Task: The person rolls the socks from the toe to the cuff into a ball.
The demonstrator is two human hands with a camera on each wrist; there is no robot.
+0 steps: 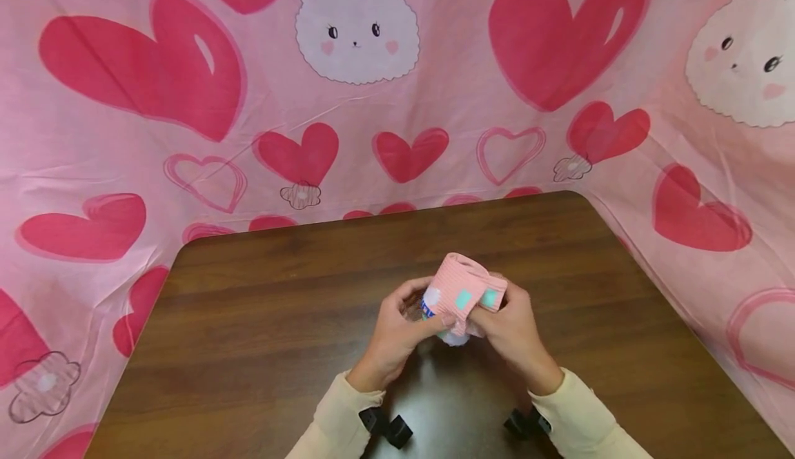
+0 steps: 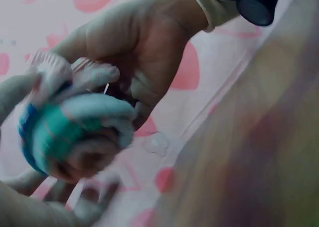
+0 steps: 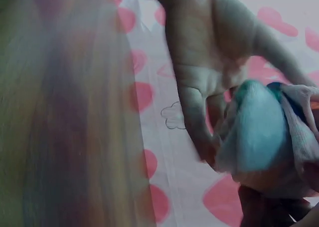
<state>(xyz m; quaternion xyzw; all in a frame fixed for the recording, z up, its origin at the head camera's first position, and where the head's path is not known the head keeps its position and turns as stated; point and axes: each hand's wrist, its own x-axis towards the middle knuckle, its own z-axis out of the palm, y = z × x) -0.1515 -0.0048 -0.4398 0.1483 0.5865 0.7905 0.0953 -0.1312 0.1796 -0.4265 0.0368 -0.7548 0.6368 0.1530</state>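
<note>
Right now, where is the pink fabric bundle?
In the head view, the pink fabric bundle is right of the picture's middle, in its lower half, held over the brown table between the left hand and the right hand.

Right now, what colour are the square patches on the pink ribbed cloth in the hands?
Turquoise patches on the pink ribbed cloth, clearest in the head view.

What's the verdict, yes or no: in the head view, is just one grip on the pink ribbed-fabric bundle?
No: the left grip and the right grip both hold the pink ribbed-fabric bundle.
</note>
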